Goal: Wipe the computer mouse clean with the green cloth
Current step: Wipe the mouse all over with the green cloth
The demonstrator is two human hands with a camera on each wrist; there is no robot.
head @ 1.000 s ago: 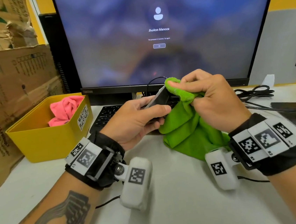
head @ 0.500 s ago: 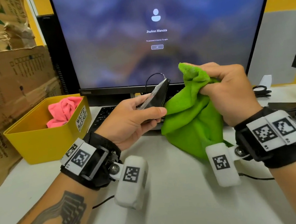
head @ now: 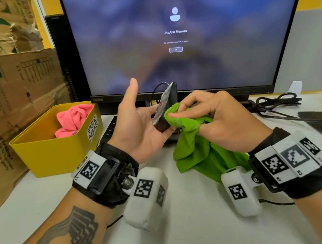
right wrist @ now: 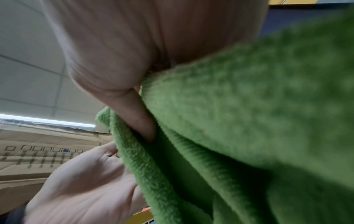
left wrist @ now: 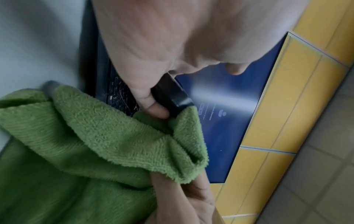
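Note:
In the head view my left hand (head: 147,115) lies palm up and holds the black computer mouse (head: 167,101) on end, its underside with a red light turned toward me. The thumb sticks up, clear of the mouse. My right hand (head: 182,109) grips a bunched fold of the green cloth (head: 199,153) and presses it on the mouse's lower underside; the rest hangs toward the desk. The left wrist view shows a finger (left wrist: 153,106) curled beside the mouse (left wrist: 170,95), with the cloth (left wrist: 95,136) right below. The cloth (right wrist: 229,121) fills the right wrist view.
A yellow waste basket (head: 46,153) holding a pink cloth (head: 72,119) stands at the left, with cardboard boxes (head: 14,93) behind it. The monitor (head: 177,40) rises just behind the hands, a black keyboard (head: 113,127) under them. Black cables (head: 277,101) lie at the right.
The right hand, which had lifted the cloth away to the right, has brought it back down onto the mouse. The left hand has tipped the mouse more upright and raised its thumb.

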